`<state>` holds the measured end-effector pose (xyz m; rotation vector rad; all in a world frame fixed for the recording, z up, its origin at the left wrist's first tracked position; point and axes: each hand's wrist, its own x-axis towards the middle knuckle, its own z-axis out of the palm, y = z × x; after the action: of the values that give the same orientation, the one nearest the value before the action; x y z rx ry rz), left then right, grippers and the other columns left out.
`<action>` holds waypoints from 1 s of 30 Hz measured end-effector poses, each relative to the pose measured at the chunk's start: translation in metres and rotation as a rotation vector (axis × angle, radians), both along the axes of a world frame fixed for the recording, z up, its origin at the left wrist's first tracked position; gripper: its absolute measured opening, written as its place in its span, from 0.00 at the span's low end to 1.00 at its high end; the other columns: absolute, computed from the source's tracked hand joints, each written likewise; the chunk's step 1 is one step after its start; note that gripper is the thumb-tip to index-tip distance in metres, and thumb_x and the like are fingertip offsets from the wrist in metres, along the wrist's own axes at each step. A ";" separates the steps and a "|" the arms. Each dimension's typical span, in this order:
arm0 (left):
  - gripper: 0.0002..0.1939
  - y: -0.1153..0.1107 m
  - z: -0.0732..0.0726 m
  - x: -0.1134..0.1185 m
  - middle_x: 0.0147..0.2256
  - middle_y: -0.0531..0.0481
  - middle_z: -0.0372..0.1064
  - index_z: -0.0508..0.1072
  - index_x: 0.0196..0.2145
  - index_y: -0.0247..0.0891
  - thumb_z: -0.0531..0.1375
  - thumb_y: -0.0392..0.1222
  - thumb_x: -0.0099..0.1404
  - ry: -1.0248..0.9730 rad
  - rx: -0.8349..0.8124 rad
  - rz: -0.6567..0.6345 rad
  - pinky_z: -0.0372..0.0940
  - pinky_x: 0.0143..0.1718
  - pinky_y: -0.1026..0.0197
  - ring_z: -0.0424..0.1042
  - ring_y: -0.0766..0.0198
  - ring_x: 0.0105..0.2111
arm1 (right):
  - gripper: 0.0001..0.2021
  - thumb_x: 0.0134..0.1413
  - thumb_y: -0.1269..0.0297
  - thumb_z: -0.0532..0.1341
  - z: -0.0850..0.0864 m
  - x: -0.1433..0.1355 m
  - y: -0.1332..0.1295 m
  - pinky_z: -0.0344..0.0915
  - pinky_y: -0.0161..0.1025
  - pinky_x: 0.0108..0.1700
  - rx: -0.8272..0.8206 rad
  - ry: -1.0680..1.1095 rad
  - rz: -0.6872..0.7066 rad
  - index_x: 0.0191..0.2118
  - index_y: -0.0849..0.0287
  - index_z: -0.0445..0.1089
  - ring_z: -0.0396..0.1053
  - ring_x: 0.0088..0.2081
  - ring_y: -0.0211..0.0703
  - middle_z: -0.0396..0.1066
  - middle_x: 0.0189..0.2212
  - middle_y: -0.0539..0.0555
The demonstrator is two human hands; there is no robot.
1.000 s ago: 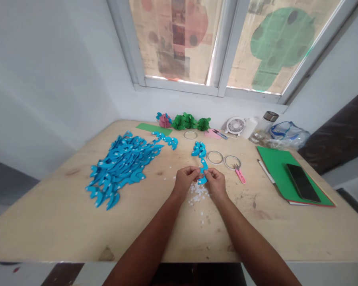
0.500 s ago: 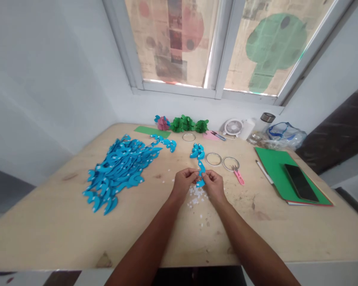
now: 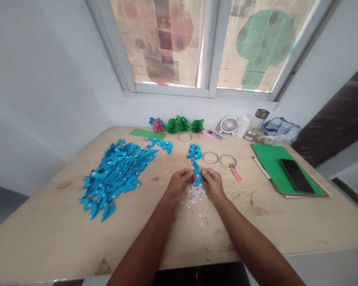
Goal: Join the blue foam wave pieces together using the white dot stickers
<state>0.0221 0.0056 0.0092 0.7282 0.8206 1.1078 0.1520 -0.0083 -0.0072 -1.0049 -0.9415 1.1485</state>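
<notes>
Between my hands stands a blue curved paper piece [image 3: 196,166] with small white squares on it. My left hand [image 3: 180,182] pinches its left edge between thumb and fingers. My right hand [image 3: 212,180] is closed in a pinch just right of the piece, apart from it or barely touching; what its fingertips hold is too small to make out. Below the fingers lie many white paper bits [image 3: 194,197]. A small cluster of blue paper pieces [image 3: 194,151] rests just beyond. On the left a large pile of blue paper pieces [image 3: 116,167] spreads over the table.
Two metal rings [image 3: 210,163] and pink-handled snips [image 3: 236,174] lie right of my hands. Farther right are a green folder [image 3: 265,161] and a phone [image 3: 296,176]. Green paper shapes [image 3: 181,124], a small fan [image 3: 229,125] and a glass bottle [image 3: 258,125] line the wall.
My right fingers have moved off the blue paper piece, to its right. My left hand still holds it. The whole view has shifted slightly.
</notes>
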 end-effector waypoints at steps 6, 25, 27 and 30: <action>0.13 0.001 -0.005 -0.003 0.25 0.49 0.71 0.74 0.27 0.32 0.68 0.41 0.44 -0.029 -0.016 -0.062 0.62 0.30 0.65 0.68 0.68 0.25 | 0.11 0.41 0.57 0.64 0.004 -0.001 -0.002 0.56 0.33 0.26 -0.004 0.029 0.033 0.25 0.60 0.71 0.58 0.21 0.34 0.65 0.18 0.48; 0.11 -0.004 0.002 -0.006 0.24 0.53 0.68 0.72 0.24 0.35 0.68 0.40 0.43 0.088 0.099 -0.091 0.63 0.30 0.65 0.67 0.67 0.25 | 0.11 0.44 0.57 0.63 0.012 -0.004 -0.005 0.58 0.31 0.24 0.051 -0.011 -0.023 0.26 0.61 0.70 0.60 0.22 0.34 0.65 0.19 0.48; 0.10 -0.002 0.002 -0.008 0.25 0.52 0.68 0.73 0.24 0.35 0.68 0.41 0.44 0.140 0.137 -0.092 0.63 0.31 0.64 0.67 0.67 0.25 | 0.11 0.44 0.57 0.62 0.014 -0.004 -0.007 0.58 0.31 0.24 0.061 -0.018 -0.027 0.26 0.60 0.70 0.60 0.22 0.34 0.65 0.18 0.48; 0.10 0.000 0.002 -0.011 0.24 0.50 0.69 0.73 0.23 0.34 0.67 0.43 0.45 0.215 0.198 -0.124 0.63 0.31 0.63 0.67 0.65 0.26 | 0.12 0.45 0.56 0.61 0.018 -0.005 -0.009 0.59 0.32 0.24 0.074 -0.020 -0.024 0.26 0.60 0.70 0.60 0.22 0.35 0.64 0.18 0.48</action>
<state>0.0114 0.0058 0.0108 1.0647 0.8414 1.0193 0.1472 -0.0174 0.0112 -0.9668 -0.9782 1.0777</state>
